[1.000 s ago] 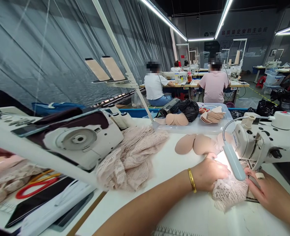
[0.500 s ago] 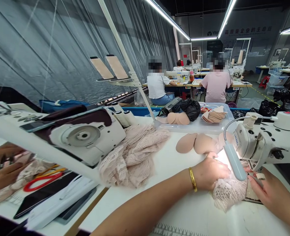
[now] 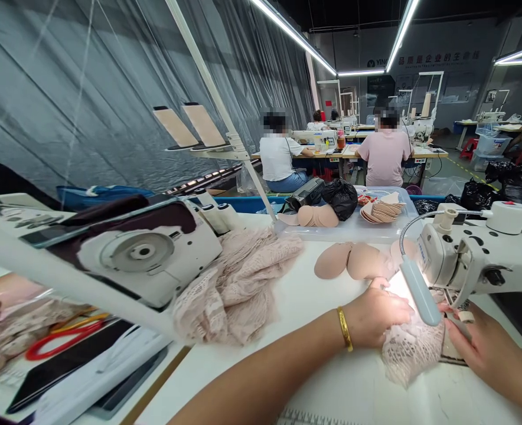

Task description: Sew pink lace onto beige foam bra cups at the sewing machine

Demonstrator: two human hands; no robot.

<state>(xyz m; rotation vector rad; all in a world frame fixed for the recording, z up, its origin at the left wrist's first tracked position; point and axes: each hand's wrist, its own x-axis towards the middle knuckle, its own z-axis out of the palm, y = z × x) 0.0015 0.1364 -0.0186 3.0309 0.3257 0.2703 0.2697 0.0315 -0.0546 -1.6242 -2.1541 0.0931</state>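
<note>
White tabletop [image 3: 323, 378] carries our work. Our left hand [image 3: 376, 316] (gold bangle [image 3: 345, 328] at the wrist) curls closed on the pale lace piece [image 3: 409, 354], which lies bunched between both hands, below the sewing machine [image 3: 478, 260]. Our right hand [image 3: 486, 353] touches the lace's other edge; whether it pinches, we cannot tell. Foam cups [image 3: 349, 261] lie just beyond the left knuckles.

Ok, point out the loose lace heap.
In the head view, the heap of pink lace lies left of centre on the table, against the other sewing machine and left of the foam cups.
</note>
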